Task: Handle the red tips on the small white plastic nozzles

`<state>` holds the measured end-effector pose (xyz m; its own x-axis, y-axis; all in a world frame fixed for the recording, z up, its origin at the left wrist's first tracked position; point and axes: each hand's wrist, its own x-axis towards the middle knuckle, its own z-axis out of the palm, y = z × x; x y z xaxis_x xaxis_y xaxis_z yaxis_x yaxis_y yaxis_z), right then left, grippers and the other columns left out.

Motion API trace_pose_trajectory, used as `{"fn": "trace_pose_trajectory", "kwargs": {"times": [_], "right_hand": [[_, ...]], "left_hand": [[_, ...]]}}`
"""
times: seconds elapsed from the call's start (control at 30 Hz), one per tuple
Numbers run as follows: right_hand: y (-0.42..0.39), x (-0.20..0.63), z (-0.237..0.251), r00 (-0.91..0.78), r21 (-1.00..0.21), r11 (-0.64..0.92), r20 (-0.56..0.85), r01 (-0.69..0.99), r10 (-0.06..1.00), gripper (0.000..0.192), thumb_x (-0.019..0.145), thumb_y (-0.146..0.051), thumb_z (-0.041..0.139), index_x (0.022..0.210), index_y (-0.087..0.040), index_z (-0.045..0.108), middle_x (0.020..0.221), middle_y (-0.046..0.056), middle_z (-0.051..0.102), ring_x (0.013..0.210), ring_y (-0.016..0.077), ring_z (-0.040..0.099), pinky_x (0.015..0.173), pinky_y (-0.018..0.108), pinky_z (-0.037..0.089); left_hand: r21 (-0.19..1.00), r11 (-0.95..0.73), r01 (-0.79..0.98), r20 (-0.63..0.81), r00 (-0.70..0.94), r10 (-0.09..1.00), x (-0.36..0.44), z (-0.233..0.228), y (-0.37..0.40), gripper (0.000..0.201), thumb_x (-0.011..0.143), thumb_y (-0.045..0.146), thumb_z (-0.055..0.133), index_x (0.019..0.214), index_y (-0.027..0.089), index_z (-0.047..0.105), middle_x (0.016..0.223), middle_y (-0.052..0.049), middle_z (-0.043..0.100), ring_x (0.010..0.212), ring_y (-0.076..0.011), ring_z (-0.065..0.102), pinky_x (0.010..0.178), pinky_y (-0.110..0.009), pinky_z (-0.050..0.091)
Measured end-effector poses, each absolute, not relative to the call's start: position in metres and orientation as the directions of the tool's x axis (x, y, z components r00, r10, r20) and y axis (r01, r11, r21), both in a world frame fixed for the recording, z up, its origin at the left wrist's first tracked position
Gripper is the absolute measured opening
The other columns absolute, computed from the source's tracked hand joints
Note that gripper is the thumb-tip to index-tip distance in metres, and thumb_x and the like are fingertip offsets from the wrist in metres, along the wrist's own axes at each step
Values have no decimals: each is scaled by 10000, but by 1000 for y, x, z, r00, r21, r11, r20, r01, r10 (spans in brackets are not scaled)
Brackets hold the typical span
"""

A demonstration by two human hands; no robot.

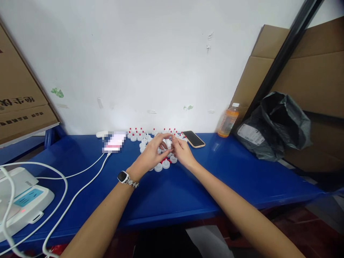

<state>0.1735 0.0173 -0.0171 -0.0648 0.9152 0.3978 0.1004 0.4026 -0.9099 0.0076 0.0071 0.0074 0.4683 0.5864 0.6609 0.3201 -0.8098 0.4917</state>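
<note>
At the centre of the frame, the left hand [151,153] and right hand [183,151] had their fingers clamped on a white cap [168,143]. Loose caps [166,164] lay around them on the blue table [182,190].

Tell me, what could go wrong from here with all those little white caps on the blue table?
The small white piece showing between the fingers could slip and get lost among the loose white caps close below.

A brush of either hand might scatter those caps across the blue table.

The left forearm might snag the white cable beside it.
</note>
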Motion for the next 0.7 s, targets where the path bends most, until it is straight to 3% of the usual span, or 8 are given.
{"fn": "trace_pose_trajectory", "kwargs": {"times": [0.17,0.33,0.4,0.5,0.6,0.7], "right_hand": [[12,167,-15,-57,-933,358,356,43,933,604,864,-766,413,598,-226,367,509,-43,342,459,102,324,422,243,263],[5,159,-10,19,-900,437,436,-5,900,584,896,-725,412,607,-219,373,529,-40,347,469,95,301,431,241,251],[7,167,-8,105,-879,477,474,0,874,571,913,-704,402,614,-217,389,539,-35,371,474,97,313,444,244,266],[14,186,-6,213,-861,505,504,55,837,537,936,-655,402,624,-218,415,549,-33,399,478,104,334,467,251,285],[17,194,-11,0,-783,532,562,321,827,446,942,-543,478,666,-201,550,610,-7,515,572,129,453,554,257,353],[14,186,-16,-222,-672,549,513,498,829,324,936,-467,520,819,-214,685,715,3,623,657,144,537,617,263,388]], "left_hand": [[478,-801,360,645,475,598,10,10,2,329,961,280,541,1286,232,515,1027,-45,595,831,-142,591,806,-299,501],[659,-693,292,579,392,715,11,14,2,270,982,406,491,1146,196,530,867,-20,600,784,-150,575,747,-289,478],[727,-648,228,569,329,753,0,16,9,291,979,466,473,1052,196,555,854,-21,595,780,-148,569,732,-282,473],[772,-629,88,620,109,777,-26,18,24,353,957,535,477,971,191,558,800,-9,570,720,-133,554,714,-275,471],[776,-595,209,578,142,804,-43,17,33,366,908,502,582,1089,185,582,938,-45,632,842,-158,594,731,-279,474],[699,-612,370,553,261,791,-40,13,30,337,896,441,613,1116,187,590,981,-54,649,858,-163,602,751,-297,479]]}}
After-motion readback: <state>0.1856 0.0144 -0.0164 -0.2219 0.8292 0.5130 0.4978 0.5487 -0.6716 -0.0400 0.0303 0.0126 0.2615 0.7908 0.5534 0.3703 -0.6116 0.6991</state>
